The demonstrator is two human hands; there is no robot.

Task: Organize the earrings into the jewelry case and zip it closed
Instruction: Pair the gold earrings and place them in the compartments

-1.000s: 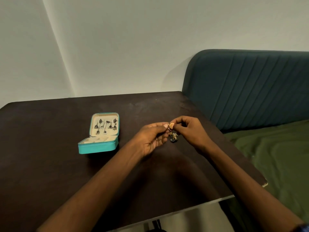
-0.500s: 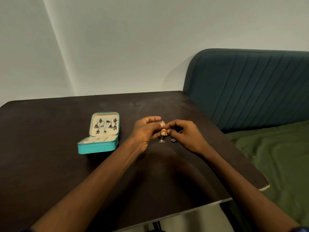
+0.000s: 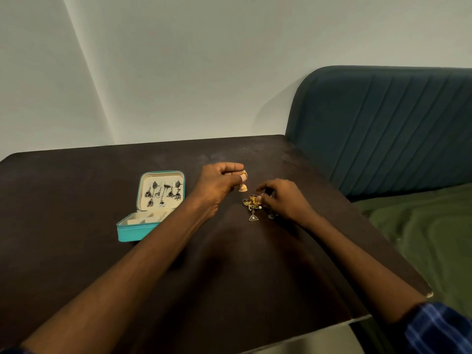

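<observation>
Left hand (image 3: 217, 185) raised just above the dark tabletop (image 3: 76, 251), fingers (image 3: 231, 166) pinching a gold bell-shaped earring (image 3: 243, 183) at its top; the bell hangs free below the thumb

Right hand (image 3: 283, 198) lower, just right of the left hand, fingers curled down and pressed onto a small heap of gold earrings (image 3: 251, 201) lying on the tabletop. Whether they actually grip a piece cannot be told. A triangular pendant earring (image 3: 253, 217) lies at the near edge of the heap, apart from the fingers

Teal jewelry case (image 3: 143, 227) sits open on the tabletop, left of both hands. Lid upright at the far side, cream lining carrying several dark dangling earrings (image 3: 163, 194) in a row. Near tray shows cream compartments; contents too small to tell

Right of the tabletop: teal padded headboard (image 3: 383, 123) and a bed with green cover (image 3: 421, 231). Blue plaid sleeve (image 3: 439, 328) at the near right corner
</observation>
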